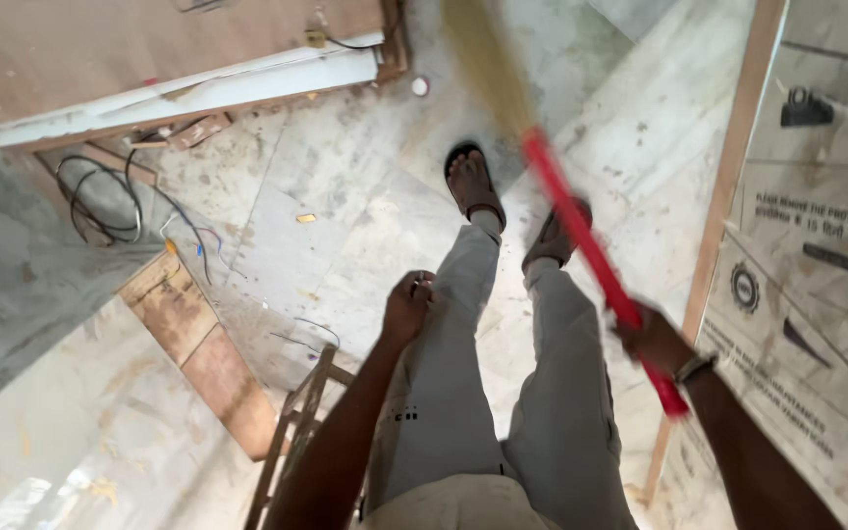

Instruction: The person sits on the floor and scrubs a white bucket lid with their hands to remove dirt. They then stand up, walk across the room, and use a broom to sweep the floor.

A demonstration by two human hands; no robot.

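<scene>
Head view: right hand [652,339] closed around the red handle of a broom [596,260], gripping near the handle's lower end; the handle runs up and left across the frame, and the straw bristles, blurred, reach the marble floor [345,186] near the top centre. Wristband on the right wrist. Left hand [407,306] curled into a loose fist against the left thigh of light grey trousers [453,393], holding nothing that can be made out. Both feet in dark sandals [473,182] on the dusty floor. Black cables [100,201] lie at left, a wooden plank [203,348] beside them, a wooden frame [296,432] just below the left forearm, printed sheeting [817,294] at right.
</scene>
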